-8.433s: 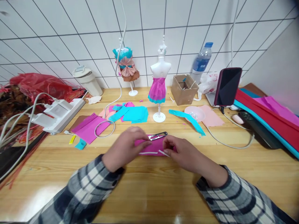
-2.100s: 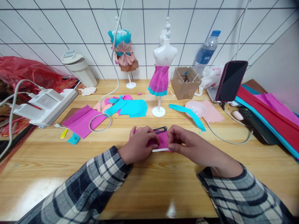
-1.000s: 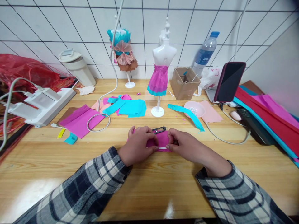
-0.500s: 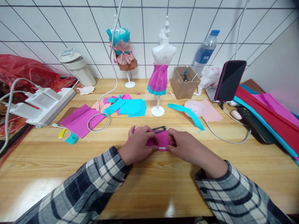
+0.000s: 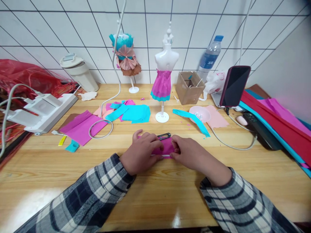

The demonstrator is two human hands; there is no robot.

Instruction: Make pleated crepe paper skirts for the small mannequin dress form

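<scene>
A small piece of magenta crepe paper (image 5: 167, 147) lies flat on the wooden table, with a narrow white strip (image 5: 166, 155) along its near edge. My left hand (image 5: 145, 150) rests over the paper's left part, fingers bent and thumb at the strip, holding it down. At the right end, my right hand (image 5: 187, 150) is closed in a pinch by the strip and the paper's edge; its fingertips partly hide what is between them. Black thread snips (image 5: 164, 136) lie on the paper's far side, just beyond my left fingers.
Behind stands a white mini mannequin (image 5: 166, 60) in a magenta skirt; a second dressed one (image 5: 126, 55) is farther left. Blue crepe paper (image 5: 136, 113), a bead dish (image 5: 205, 114), a cardboard box (image 5: 188, 94), a phone (image 5: 235, 85) and a power strip (image 5: 52, 113) surround the work spot.
The view has tilted and shifted slightly. Both hands keep nearly the same place on the magenta paper, with only slight finger movement at the strip.
</scene>
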